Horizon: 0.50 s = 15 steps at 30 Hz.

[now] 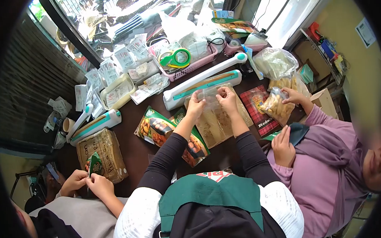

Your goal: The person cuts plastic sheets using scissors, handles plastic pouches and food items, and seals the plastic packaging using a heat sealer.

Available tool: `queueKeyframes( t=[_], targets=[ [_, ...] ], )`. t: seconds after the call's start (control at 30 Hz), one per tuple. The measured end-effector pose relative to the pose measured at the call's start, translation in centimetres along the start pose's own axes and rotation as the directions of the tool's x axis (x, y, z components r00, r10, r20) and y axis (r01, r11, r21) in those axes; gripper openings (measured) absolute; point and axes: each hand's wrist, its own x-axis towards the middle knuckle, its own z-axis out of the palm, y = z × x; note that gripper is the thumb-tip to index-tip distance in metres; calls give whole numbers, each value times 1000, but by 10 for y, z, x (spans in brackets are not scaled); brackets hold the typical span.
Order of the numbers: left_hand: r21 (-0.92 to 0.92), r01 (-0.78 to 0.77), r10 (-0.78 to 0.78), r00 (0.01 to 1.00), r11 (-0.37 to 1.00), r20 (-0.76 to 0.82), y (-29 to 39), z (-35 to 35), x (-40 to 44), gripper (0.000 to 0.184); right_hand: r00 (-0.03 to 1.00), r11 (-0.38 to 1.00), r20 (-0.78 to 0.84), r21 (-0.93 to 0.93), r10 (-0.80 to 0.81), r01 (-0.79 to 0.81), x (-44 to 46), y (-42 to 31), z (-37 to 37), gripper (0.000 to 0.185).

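My left hand [196,105] and my right hand [227,99] are side by side in the middle, fingers pinched on a clear plastic bag [208,94] stretched between them. The bag is just in front of the long white and teal heat sealer [202,88], whose arm is raised. Beneath my hands lies a flat brown package [218,126] wrapped in clear plastic. Printed green food pouches [161,129] lie to the left of my forearms. On the right is a red plaid packet [260,116].
At the left, a co-worker's hands [91,183] hold a small green packet by a wrapped box [102,152]. A person at the right touches a snack bag [277,106]. Behind the sealer stands a pink basket [192,67] with a green tape dispenser [176,59]; a second sealer [95,125] sits left.
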Motion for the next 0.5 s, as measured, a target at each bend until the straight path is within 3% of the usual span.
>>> queueKeyframes(
  t=[0.07, 0.1, 0.23, 0.27, 0.37, 0.5],
  targets=[
    [27, 28, -26, 997, 999, -68, -4, -6, 16, 46, 998, 993, 12, 101, 63, -64, 11, 2, 6, 17],
    [93, -58, 73, 984, 994, -163, -23, -14, 31, 44, 999, 998, 13, 52, 43, -44, 17, 8, 7, 17],
    [510, -96, 298, 896, 855, -330, -23, -14, 36, 35, 997, 992, 57, -118, 59, -52, 31, 21, 13, 17],
    [583, -109, 342, 888, 805, -307, -24, -15, 36, 32, 994, 986, 70, -151, 81, -70, 34, 20, 15, 16],
    [728, -199, 490, 846, 656, -209, -21, -12, 34, 17, 994, 942, 48, -318, -101, 111, 41, 30, 19, 21],
    [846, -196, 595, 786, 496, -168, -28, -9, 36, 23, 977, 861, 97, -462, -188, 212, 45, 32, 22, 25]
  ],
)
